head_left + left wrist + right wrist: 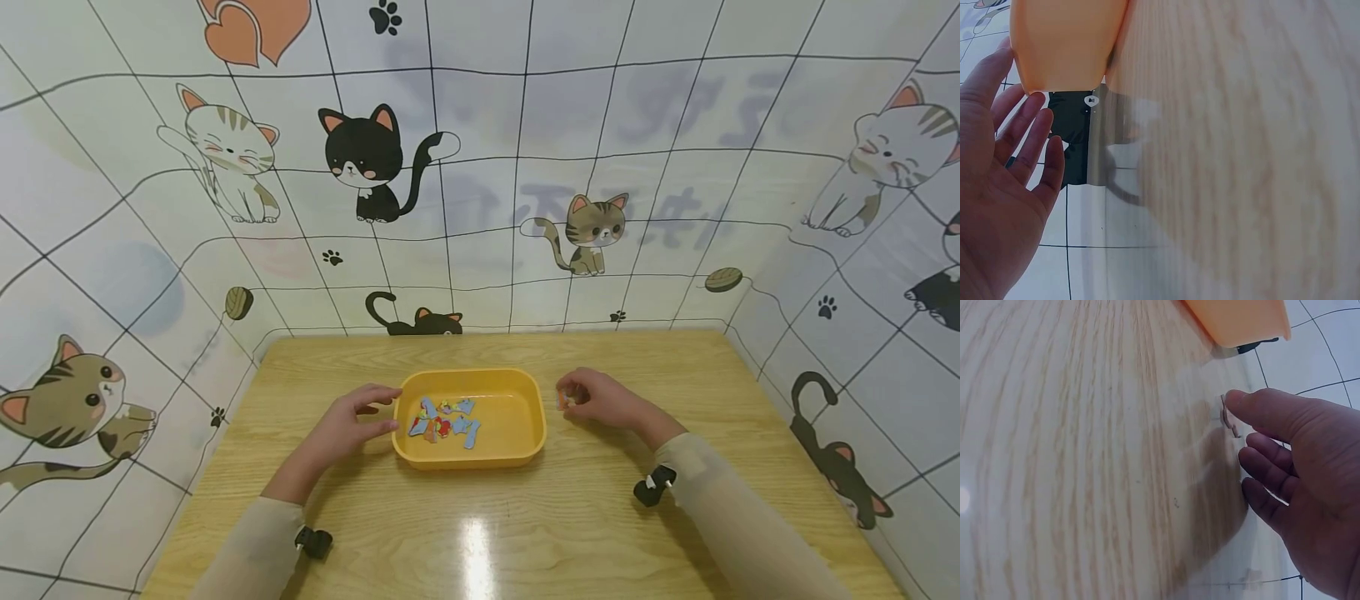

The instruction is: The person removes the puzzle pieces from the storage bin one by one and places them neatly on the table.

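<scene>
A yellow plastic tray [498,458] stands on the wooden table, with several small irregular cardboard puzzle pieces [470,433] in light blue, red and orange heaped in its left half. My left hand [352,425] is at the tray's left end, thumb and fingertips spread along the rim; the left wrist view shows this hand [1010,150] with loosely bent fingers against the tray's outer wall [1069,44]. To the right of the tray, my right hand [600,400] pinches a small orange and pale puzzle piece [562,398] at the table surface. Its index fingertip is hidden in the right wrist view.
The wooden table [540,533] meets a cloth backdrop [487,275] printed with cats and grid lines at its back and sides. Black wrist devices [313,542] sit on both sleeves. A bright light reflection lies on the table front.
</scene>
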Tool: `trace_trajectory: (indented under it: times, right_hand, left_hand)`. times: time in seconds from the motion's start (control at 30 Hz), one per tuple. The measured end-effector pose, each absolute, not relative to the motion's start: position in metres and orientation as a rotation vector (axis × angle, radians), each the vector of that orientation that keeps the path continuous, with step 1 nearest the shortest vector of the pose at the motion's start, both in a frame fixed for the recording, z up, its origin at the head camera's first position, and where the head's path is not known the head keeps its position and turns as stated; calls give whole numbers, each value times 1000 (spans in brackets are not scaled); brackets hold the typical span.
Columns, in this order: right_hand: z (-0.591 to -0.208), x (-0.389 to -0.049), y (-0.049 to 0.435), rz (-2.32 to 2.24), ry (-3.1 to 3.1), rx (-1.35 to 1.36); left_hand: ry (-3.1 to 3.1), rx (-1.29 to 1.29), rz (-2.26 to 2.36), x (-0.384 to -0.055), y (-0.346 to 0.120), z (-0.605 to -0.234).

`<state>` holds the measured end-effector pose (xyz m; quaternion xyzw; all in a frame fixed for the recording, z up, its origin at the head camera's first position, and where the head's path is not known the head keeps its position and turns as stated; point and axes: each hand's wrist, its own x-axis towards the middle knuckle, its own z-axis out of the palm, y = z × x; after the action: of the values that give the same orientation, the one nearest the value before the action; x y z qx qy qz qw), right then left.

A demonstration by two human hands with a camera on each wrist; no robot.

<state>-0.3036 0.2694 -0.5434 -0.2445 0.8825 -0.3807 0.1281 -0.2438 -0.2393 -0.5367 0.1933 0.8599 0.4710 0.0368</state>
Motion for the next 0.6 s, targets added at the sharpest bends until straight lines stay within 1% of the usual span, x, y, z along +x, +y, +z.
trace_trajectory:
  times: [0.3,0.47,0.6]
  right_hand:
    - [-527,-300,267,-1143,2665,-747]
    - [-508,-290,250,-1242,2707,-833]
    - [-496,-281,228,-1215,2760,-930]
  left_hand:
    - [2639,605,1449,-247,-240,-539]
    - [2635,605,1458,-247,-240,-537]
    - [2630,603,1457,-246,-240,-537]
